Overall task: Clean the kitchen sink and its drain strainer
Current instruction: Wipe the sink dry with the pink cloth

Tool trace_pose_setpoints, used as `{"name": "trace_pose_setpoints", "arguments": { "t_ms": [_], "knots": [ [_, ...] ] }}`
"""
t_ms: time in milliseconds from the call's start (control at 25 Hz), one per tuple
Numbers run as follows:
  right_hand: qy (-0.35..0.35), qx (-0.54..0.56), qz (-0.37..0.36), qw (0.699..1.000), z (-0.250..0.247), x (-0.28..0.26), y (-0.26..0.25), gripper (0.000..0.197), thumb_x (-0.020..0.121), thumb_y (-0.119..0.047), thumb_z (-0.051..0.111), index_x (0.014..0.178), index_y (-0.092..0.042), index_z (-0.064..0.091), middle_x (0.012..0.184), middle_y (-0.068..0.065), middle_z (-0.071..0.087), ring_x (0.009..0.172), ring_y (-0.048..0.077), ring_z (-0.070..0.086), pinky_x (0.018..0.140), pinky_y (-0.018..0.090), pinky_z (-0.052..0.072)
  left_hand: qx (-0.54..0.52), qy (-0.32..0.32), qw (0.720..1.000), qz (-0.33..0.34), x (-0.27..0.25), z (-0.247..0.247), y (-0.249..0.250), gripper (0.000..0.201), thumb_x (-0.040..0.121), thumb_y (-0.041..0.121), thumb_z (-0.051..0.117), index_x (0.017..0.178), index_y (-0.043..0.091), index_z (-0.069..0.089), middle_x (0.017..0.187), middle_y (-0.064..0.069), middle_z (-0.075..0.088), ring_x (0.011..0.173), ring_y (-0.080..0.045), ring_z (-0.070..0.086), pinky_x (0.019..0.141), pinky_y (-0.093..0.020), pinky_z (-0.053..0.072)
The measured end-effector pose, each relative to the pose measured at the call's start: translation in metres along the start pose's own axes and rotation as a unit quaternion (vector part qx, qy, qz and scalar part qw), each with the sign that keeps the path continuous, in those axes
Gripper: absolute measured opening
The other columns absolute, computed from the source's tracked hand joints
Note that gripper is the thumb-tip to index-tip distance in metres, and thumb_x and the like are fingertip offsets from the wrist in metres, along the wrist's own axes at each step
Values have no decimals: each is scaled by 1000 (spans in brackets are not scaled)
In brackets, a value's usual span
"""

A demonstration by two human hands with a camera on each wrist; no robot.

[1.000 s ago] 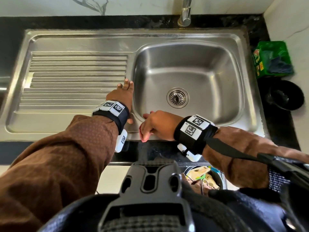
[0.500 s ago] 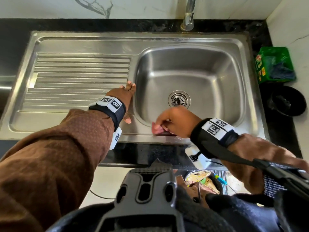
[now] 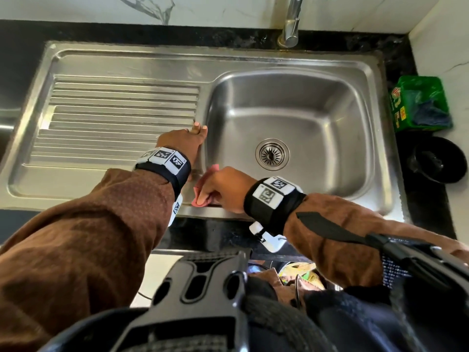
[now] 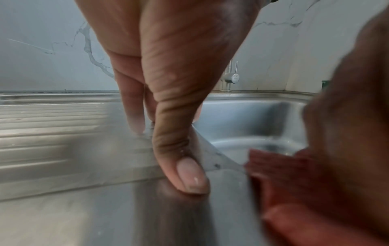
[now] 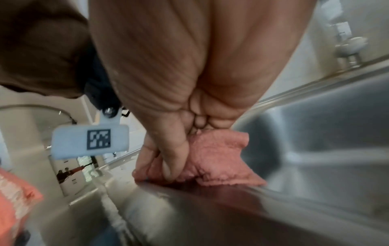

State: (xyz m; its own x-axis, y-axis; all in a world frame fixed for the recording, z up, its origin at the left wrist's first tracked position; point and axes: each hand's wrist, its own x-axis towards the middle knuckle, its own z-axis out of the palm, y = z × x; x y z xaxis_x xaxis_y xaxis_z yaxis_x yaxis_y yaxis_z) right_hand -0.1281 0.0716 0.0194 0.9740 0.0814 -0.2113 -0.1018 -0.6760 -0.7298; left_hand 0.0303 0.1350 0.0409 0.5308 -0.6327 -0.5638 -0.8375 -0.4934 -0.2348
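A stainless steel sink [image 3: 291, 80] with a ribbed drainboard [image 3: 121, 115] fills the counter. The round drain strainer [image 3: 272, 154] sits in the basin floor. My right hand [image 3: 223, 189] grips a pink scrub cloth [image 3: 200, 196] and presses it on the sink's front rim at the basin's near-left corner; the cloth [image 5: 214, 158] bunches under my curled fingers. My left hand [image 3: 185, 143] rests flat on the ledge between drainboard and basin, fingers straight, thumb [image 4: 185, 166] pressed on the steel beside the cloth [image 4: 280, 174].
A faucet [image 3: 290, 24] stands at the back behind the basin. A green packet [image 3: 418, 105] and a black bowl [image 3: 435, 162] sit on the dark counter to the right. A bin of rubbish [image 3: 297, 273] shows below the counter edge.
My right hand slid along the front rim with the pink cloth, first right, then back left to the basin's corner. My left hand stayed on the ledge.
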Motion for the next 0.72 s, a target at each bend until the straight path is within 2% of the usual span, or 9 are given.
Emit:
{"name": "trace_pose_setpoints", "arguments": {
  "t_ms": [120,200,320,400,480,560,600,680,720],
  "knots": [
    [-5,48,37,998,-17,-37,21,29,78,-3,71,93,-25,81,101,-10,76,94,3,69,88,18,50,16,-36,999,-6,0,0,-1,131,62,27,91,156,30,0,151,-11,40,128,-33,50,96,-42,46],
    [-14,84,61,994,-24,-57,32,35,75,5,68,87,-25,81,91,-12,77,87,-3,69,84,17,51,23,-47,999,-2,-1,-4,0,139,56,28,94,156,28,-2,156,-8,32,131,-33,47,97,-43,45],
    [-11,77,61,995,-26,-77,30,36,76,10,63,81,-20,81,80,-10,77,77,-6,67,75,6,45,35,-45,998,-2,-7,-15,13,110,79,17,77,156,18,0,162,-8,18,135,-33,43,101,-46,43],
    [-4,61,54,997,-24,-88,29,36,75,10,62,78,-21,81,78,-10,76,77,-5,67,77,8,47,61,-24,998,-13,-11,-20,23,89,88,13,64,156,10,6,162,-12,16,135,-33,44,101,-46,43],
    [8,30,74,997,-24,-101,36,33,76,5,66,78,-25,81,81,-12,76,81,-1,67,82,21,52,78,-15,996,-25,-16,-28,39,75,86,13,64,152,9,26,156,-11,31,129,-30,51,95,-43,46],
    [28,18,97,995,-25,-119,50,30,75,-1,67,78,-29,79,83,-14,75,83,1,67,81,23,52,81,18,997,1,-21,-37,59,46,85,16,66,130,17,57,132,-4,58,115,-26,62,82,-35,47],
    [43,12,105,993,-24,-130,58,31,73,-2,66,78,-30,78,84,-15,75,83,0,67,79,23,52,72,35,996,25,-24,-41,71,38,84,21,70,121,21,62,122,-2,64,109,-25,65,77,-32,46],
    [75,-3,121,990,-27,-153,68,37,69,1,66,82,-33,75,87,-17,73,84,-3,64,78,22,52,-4,46,994,96,-24,-43,96,49,75,35,80,119,27,61,118,1,67,106,-24,66,81,-32,50],
    [88,-3,131,987,-29,-164,71,38,69,2,65,81,-33,75,87,-17,74,84,-2,65,77,23,53,-84,24,987,138,-24,-42,109,59,71,38,84,124,30,59,120,4,67,106,-21,65,87,-32,51]
  ]
}}
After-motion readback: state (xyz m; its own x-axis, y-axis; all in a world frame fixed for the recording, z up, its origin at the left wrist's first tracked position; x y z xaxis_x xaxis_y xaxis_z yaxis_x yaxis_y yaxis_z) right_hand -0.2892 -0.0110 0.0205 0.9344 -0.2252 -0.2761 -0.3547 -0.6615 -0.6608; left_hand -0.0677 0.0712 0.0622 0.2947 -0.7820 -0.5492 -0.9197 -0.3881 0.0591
